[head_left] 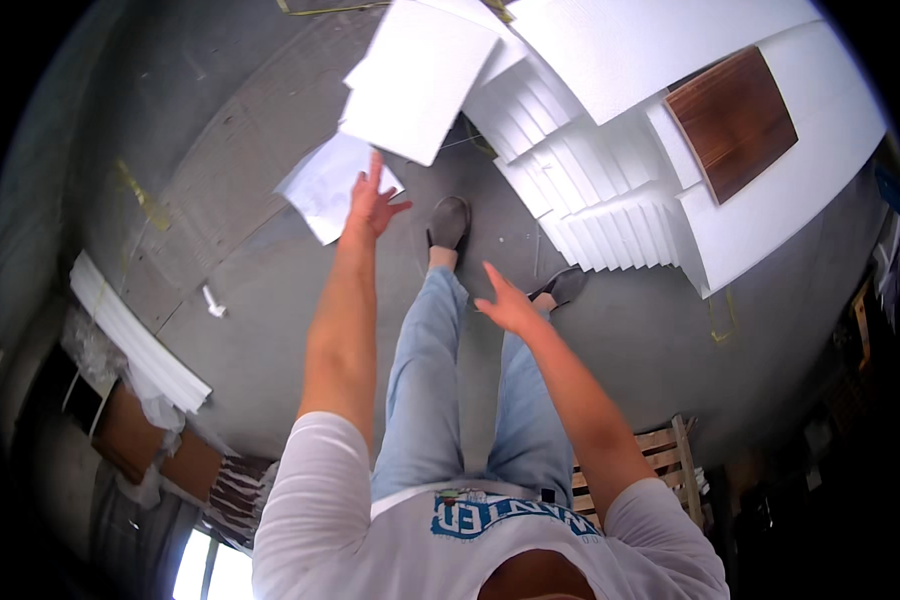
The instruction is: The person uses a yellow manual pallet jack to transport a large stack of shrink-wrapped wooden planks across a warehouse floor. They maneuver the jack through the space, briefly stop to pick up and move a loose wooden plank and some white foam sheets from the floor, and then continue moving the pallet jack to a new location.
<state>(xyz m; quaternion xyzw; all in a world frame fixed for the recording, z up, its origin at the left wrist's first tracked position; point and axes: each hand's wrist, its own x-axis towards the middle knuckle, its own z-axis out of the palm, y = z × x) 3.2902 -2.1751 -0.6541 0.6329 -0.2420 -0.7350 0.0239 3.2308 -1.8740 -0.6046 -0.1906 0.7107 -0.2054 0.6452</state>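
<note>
Concrete floor [270, 290], foam sheets [420, 80] ahead

White foam sheets [420, 75] and a stack of white ribbed foam blocks [600, 200] lie across a dull grey concrete floor [270, 300], beside a dark reddish-brown wood-grain panel [732, 122]. The person wears pale blue jeans [425, 390], a white T-shirt [370, 540] with a blue and green print, and dark grey shoes [449, 222]. A pale wooden pallet [670, 460] shows at lower right.
</note>
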